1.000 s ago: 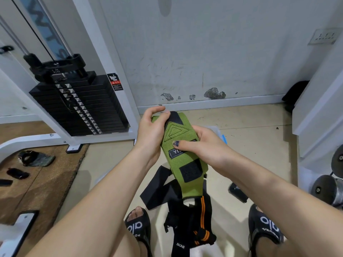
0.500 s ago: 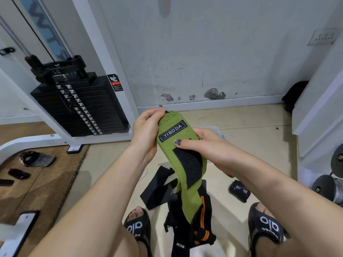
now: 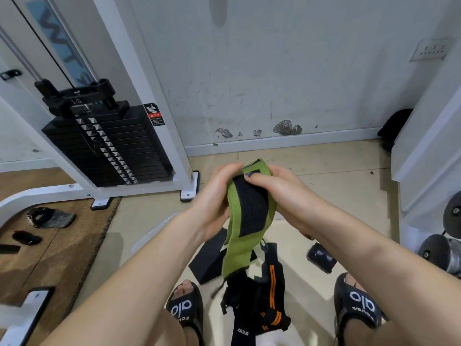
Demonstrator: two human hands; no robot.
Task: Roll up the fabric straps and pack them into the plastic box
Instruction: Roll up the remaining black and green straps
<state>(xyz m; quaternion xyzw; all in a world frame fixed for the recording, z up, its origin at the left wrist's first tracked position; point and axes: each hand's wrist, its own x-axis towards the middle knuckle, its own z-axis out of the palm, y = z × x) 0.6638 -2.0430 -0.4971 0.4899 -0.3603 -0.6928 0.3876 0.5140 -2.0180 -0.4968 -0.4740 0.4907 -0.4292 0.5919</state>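
Note:
A green fabric strap [image 3: 238, 253] with a black hook-and-loop patch hangs between my hands, its top end rolled into a small coil. My left hand [image 3: 212, 201] grips the coil from the left. My right hand [image 3: 277, 193] grips it from the right, thumb pressing the black patch. The strap's free tail dangles down toward the floor. Below it lie a black strap with orange stripes [image 3: 270, 290] and a flat black strap [image 3: 212, 258]. A rolled dark strap [image 3: 320, 257] sits on the floor at the right. The plastic box is mostly hidden behind my arms; a clear edge [image 3: 149, 239] shows at the left.
A white cable machine frame [image 3: 154, 96] with a black weight stack [image 3: 107, 151] stands at the left. Dark items lie on the brown mat [image 3: 50, 245]. Dumbbells [image 3: 439, 248] rest at the right. My feet in black slides [image 3: 184, 310] are below.
The coil has been turned further: the label has rolled out of sight and the black patch now faces me. The hanging tail is shorter.

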